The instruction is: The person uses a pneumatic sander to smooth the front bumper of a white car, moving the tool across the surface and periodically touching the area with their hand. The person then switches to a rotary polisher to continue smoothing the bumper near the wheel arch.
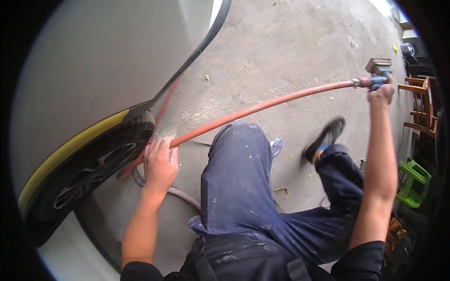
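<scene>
My left hand (pixel 159 165) is wrapped around a red hose (pixel 262 107), the fingers (pixel 158 146) curled over the top of it and closed tight, so the hose runs straight through my grip. Just beyond those fingers, on their far side, stands the black tyre (pixel 101 164) of a white car (pixel 93 61), with a strip of yellow tape (pixel 70 147) masking the edge of the wheel arch above it; the hose's lower end slips down past my knuckles toward that wheel. Just beneath my palm a grey ribbed hose (pixel 180 194) curves across the concrete floor (pixel 281 42), near my wrist but not touching it as far as I can see. From my left fingers the red hose climbs away to the right, crossing above my knee in blue work trousers (pixel 236 187), up to my right hand (pixel 380 93), which is stretched out at arm's length. That hand is closed around a blue fitting with a metal coupling where the hose ends, and a small sander-like tool (pixel 378 65) sits directly above the fingers there; I cannot tell exactly how each finger lies on it. Past that hand, to its right, stands wooden furniture (pixel 419 105), and below it, near my elbow, a green plastic stool (pixel 412 182). My black shoe (pixel 326 138) rests on the floor under the outstretched forearm.
</scene>
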`<state>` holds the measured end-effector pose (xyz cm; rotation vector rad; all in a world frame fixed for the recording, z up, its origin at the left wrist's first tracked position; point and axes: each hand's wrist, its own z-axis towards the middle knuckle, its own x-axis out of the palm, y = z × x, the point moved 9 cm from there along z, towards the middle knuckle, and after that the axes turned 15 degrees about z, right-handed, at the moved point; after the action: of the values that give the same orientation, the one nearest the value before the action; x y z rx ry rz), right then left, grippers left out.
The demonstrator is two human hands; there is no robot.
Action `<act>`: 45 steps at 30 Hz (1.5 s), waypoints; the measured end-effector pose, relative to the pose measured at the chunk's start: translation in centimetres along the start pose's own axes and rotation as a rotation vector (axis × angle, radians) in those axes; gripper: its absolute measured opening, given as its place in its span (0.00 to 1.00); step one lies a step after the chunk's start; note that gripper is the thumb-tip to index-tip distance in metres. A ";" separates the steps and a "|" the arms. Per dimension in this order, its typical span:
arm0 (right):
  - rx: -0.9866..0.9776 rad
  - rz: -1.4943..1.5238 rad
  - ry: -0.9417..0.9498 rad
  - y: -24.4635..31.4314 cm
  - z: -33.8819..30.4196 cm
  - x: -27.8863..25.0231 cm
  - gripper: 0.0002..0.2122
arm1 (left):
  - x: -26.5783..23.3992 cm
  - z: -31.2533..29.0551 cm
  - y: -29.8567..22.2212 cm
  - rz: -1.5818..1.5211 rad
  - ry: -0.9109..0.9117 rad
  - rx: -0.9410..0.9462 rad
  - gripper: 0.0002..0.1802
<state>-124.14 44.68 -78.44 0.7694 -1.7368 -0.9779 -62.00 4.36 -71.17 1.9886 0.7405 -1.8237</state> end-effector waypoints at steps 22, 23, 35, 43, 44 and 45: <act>0.584 -0.065 0.657 -13.2 10.4 -31.2 0.19 | 4.6 -12.2 -8.2 0.181 -0.154 0.026 0.16; 0.718 -0.016 0.737 -14.6 8.1 -30.8 0.21 | 3.7 -15.6 -6.3 0.231 -0.096 -0.097 0.15; 0.337 -1.346 0.876 -12.7 9.2 -31.5 0.21 | 6.8 -59.7 -3.0 0.035 0.268 -1.416 0.17; -0.186 -1.719 1.853 -15.1 -15.2 -19.6 0.13 | 27.7 -84.7 -9.2 -1.099 -0.552 -2.804 0.50; -0.038 -1.669 2.032 -16.3 -25.6 -17.7 0.11 | 29.7 -86.4 -8.6 -1.243 -0.734 -2.763 0.54; -0.002 -1.595 2.243 -17.8 -29.2 -18.0 0.13 | 32.1 -87.3 -6.7 -1.354 -0.875 -2.689 0.52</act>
<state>-89.50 43.44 -95.56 1.9577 1.0628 -0.2481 6.06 64.60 -92.05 -1.1057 2.0429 -0.1208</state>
